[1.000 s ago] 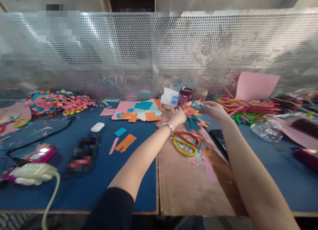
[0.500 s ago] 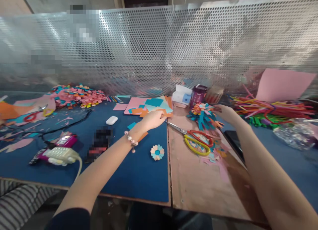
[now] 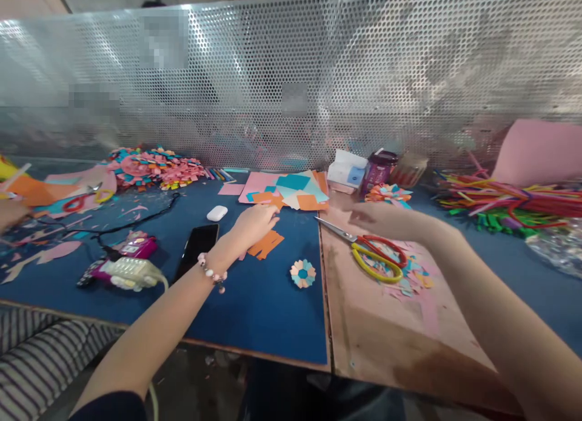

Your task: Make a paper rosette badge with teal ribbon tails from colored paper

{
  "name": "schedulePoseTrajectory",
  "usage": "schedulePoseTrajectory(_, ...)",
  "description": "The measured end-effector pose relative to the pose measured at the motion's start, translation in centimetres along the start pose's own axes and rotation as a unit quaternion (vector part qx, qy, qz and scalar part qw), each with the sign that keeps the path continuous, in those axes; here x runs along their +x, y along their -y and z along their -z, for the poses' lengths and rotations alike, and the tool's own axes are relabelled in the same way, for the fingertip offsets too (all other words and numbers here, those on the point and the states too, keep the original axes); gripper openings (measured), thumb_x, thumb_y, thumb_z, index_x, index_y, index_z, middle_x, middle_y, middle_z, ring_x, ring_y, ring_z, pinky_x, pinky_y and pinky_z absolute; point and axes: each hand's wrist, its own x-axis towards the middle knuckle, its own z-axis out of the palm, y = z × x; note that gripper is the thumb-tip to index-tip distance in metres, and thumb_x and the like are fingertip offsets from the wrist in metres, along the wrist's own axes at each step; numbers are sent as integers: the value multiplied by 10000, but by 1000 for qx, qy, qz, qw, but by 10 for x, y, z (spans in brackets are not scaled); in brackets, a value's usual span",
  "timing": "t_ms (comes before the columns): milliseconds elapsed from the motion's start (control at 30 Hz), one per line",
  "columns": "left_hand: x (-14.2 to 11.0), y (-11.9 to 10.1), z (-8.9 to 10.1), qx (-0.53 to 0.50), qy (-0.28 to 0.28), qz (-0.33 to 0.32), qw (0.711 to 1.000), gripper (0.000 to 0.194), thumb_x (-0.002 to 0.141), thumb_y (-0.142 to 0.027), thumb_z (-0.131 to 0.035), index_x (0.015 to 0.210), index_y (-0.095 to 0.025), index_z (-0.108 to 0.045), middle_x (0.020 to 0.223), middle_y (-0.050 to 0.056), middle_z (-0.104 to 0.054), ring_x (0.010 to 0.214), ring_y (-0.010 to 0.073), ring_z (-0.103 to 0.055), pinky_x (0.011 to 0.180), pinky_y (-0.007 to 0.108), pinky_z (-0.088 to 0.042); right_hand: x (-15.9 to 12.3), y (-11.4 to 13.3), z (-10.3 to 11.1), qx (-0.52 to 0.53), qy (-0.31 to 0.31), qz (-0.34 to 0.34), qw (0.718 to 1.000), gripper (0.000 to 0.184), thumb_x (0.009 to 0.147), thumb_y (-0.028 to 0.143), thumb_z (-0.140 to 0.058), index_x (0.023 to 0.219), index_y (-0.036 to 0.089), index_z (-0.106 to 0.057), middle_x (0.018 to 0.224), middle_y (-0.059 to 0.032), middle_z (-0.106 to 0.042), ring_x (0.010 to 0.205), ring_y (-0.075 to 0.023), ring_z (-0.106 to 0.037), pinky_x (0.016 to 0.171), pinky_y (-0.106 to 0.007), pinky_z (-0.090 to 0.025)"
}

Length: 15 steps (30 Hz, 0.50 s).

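My left hand (image 3: 255, 222), with a beaded bracelet (image 3: 211, 272) at the wrist, is bent over the blue mat beside several orange paper pieces (image 3: 266, 245). Its fingers are curled together, and whatever they grip is hidden. A small peach and blue paper flower (image 3: 302, 273) lies to the right and nearer me. My right hand (image 3: 370, 218) is over the wooden strip, just beyond the scissors (image 3: 364, 248), its somewhat blurred fingers stretched leftward with nothing visible in them. Behind it, a colourful fringed paper bundle (image 3: 388, 193) is partly hidden.
Stacked paper sheets (image 3: 293, 184) lie behind my left hand. A tissue pack (image 3: 348, 169) and purple jar (image 3: 379, 169) stand at the back. A phone (image 3: 197, 248), white case (image 3: 217, 213) and glue gun (image 3: 131, 269) lie left. Pipe cleaners (image 3: 509, 196) fill the right; a perforated panel (image 3: 282, 63) rises behind.
My right hand has moved left, away from the fringed paper bundle. My left hand has drawn back from the paper stack, nearer the orange pieces. The view has shifted slightly.
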Motion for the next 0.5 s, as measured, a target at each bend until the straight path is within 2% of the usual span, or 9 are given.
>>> schedulePoseTrajectory(33,-1,4,4,26,19,-3,999,247,881,-286,-422,1012,-187,-608,1054,118,-643,927,238,-588,728,299,-379,-3,17,-6,-15,67,29,997,378,847,411,-508,1204,325,-599,945,-18,-720,762,-230,-668,705,-367,-517)
schedulePoseTrajectory(67,-3,10,9,50,47,12,998,213,868,-277,-446,978,-188,-605,1034,111,-647,897,232,-589,699,292,-373,-7,31,-10,-37,103,56,992,388,864,397,-477,1229,322,-584,1051,-23,-699,846,-243,-666,742,-368,-507)
schedulePoseTrajectory(167,-7,28,20,68,101,36,992,146,729,-242,-632,857,-177,-604,912,96,-664,815,234,-591,617,271,-349,-16,56,-17,-85,122,107,983,514,878,414,-452,1381,308,-424,1187,-27,-644,985,-267,-634,806,-367,-480)
schedulePoseTrajectory(300,-12,42,23,66,140,61,986,178,652,-206,-674,806,-184,-588,876,68,-671,724,198,-587,550,247,-325,-21,58,-20,-112,126,112,979,625,893,454,-420,1465,291,-228,1160,-42,-660,914,-269,-660,762,-364,-485)
schedulePoseTrajectory(433,-13,43,17,66,161,86,981,106,661,-190,-639,745,-188,-576,712,44,-660,608,182,-570,494,249,-291,-22,50,-26,-140,142,64,978,658,899,449,-407,1480,244,-175,998,-73,-720,755,-269,-684,663,-367,-491)
schedulePoseTrajectory(500,-13,42,14,68,156,90,981,70,696,-214,-620,741,-187,-575,708,58,-659,623,191,-577,498,252,-290,-23,47,-30,-143,122,57,981,659,894,446,-419,1477,235,-194,908,-64,-737,678,-255,-681,631,-352,-486)
